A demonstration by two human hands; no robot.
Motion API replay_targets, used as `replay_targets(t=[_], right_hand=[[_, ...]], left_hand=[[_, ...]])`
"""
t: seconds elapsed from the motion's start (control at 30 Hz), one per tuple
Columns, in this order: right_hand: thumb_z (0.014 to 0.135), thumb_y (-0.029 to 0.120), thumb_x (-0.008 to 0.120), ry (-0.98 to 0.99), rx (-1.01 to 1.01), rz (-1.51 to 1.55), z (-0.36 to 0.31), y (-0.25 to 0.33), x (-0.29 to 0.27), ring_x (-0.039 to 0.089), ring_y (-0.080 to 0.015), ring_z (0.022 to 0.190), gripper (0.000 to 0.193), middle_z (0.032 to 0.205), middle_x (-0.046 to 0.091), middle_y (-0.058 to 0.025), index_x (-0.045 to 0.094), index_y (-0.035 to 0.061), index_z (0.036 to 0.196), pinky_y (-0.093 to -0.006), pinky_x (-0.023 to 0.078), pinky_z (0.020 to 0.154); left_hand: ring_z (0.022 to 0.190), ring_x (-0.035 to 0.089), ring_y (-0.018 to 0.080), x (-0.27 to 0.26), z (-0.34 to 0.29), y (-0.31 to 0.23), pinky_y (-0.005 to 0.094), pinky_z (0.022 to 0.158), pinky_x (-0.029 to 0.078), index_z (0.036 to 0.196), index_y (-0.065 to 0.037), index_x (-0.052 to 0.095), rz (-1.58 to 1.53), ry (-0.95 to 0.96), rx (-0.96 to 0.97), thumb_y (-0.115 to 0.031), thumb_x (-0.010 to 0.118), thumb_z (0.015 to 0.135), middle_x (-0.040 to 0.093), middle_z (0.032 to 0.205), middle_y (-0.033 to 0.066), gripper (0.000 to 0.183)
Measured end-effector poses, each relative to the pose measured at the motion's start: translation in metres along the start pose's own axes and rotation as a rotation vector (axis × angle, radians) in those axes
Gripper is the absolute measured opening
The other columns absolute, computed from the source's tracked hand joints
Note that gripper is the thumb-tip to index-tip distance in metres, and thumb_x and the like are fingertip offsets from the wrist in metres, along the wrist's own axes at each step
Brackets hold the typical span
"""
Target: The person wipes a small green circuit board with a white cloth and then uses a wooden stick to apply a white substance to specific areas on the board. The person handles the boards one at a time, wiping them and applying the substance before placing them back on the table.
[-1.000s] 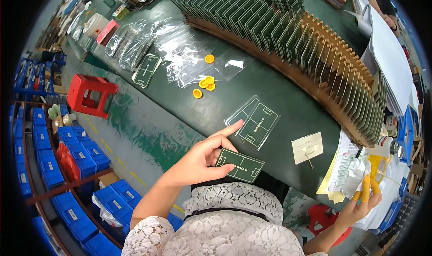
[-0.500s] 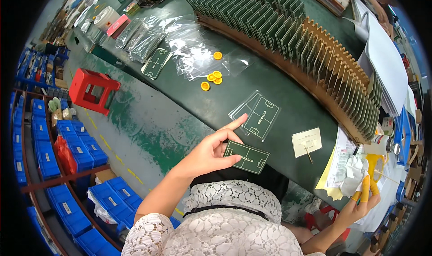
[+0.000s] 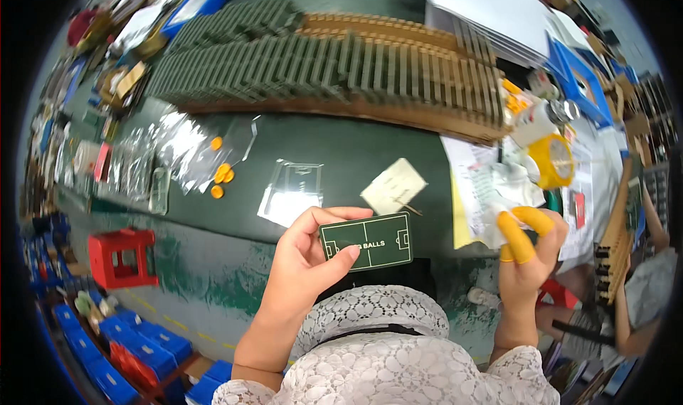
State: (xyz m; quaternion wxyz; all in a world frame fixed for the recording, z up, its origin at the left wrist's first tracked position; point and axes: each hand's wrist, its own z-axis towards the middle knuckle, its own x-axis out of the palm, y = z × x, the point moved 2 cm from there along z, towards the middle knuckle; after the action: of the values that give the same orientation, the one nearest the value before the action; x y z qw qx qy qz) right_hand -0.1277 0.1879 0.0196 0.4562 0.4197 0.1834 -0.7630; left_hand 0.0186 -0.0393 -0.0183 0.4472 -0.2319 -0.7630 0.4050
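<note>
1. The left hand pinches a small dark green rectangular card printed with white pitch lines, thumb on its face and fingers curled behind its left end
2. The card is held flat and slightly tilted just above the near edge of the dark green work table, over the person's white lace top
3. The right hand wears yellow rubber finger cots on two or more fingertips and closes on a crumpled white cloth or paper at the table's right near edge
4. A clear empty plastic sleeve lies on the table just beyond the card, and a cream paper square lies to the right of it
5. Several small orange round caps sit near loose clear plastic bags toward the table's left side
6. A long wooden slotted rack filled with upright green boards runs along the far edge of the table
7. A yellow tape roll rests on white papers at the right end
8. A red plastic stool stands on the floor left of the table, with blue crates nearer the lower left
</note>
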Motion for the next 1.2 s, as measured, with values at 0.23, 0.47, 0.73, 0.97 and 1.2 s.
replay_targets(t=[0.23,0.47,0.73,0.97,1.2], right_hand=[[0.065,0.004,0.076,0.0,-0.002,0.212,0.001,-0.008,0.009,0.052,-0.025,0.092,0.041,0.102,0.063,-0.0026,0.076,0.0143,0.104,-0.0381,0.04,0.08],[0.066,0.009,0.079,-0.148,0.016,0.237,-0.004,-0.034,0.025,0.052,-0.0199,0.09,0.038,0.099,0.063,0.0016,0.077,0.0177,0.103,-0.0346,0.038,0.08],[0.067,0.004,0.074,-0.186,0.09,0.149,-0.01,-0.047,0.011,0.052,-0.0215,0.091,0.04,0.1,0.063,0.0007,0.076,0.0172,0.105,-0.0366,0.038,0.083],[0.063,0.001,0.071,-0.097,0.066,0.101,-0.003,-0.028,0.007,0.052,-0.0245,0.092,0.043,0.1,0.063,-0.0027,0.076,0.013,0.104,-0.0383,0.039,0.083],[0.064,0.012,0.079,-0.143,-0.179,0.008,0.004,-0.014,0.013,0.054,-0.0208,0.094,0.035,0.103,0.063,-0.0013,0.077,0.0145,0.098,-0.0383,0.04,0.079]], left_hand=[[0.099,0.06,0.0106,0.04,0.013,0.007,0.0248,0.087,0.049,0.106,0.002,0.054,0.187,0.038,-0.02,0.008,0.065,0.086,0.064,0.109,0.0095,0.024],[0.093,0.061,0.0111,0.044,0.024,0.024,0.0255,0.086,0.048,0.103,0.0,0.053,0.202,-0.019,0.021,0.008,0.065,0.083,0.063,0.099,0.0064,0.025],[0.091,0.062,0.0124,0.059,0.032,0.021,0.0272,0.085,0.05,0.104,-0.001,0.052,0.222,0.074,0.014,0.004,0.064,0.083,0.063,0.098,0.0077,0.024],[0.099,0.061,0.011,0.06,0.023,0.013,0.0255,0.089,0.048,0.106,-0.001,0.052,0.1,0.028,-0.061,0.007,0.064,0.087,0.064,0.107,0.009,0.024],[0.097,0.061,0.0096,0.056,0.019,0.011,0.0242,0.086,0.05,0.106,0.0,0.051,0.113,0.017,-0.06,0.008,0.062,0.088,0.064,0.106,0.0092,0.023]])
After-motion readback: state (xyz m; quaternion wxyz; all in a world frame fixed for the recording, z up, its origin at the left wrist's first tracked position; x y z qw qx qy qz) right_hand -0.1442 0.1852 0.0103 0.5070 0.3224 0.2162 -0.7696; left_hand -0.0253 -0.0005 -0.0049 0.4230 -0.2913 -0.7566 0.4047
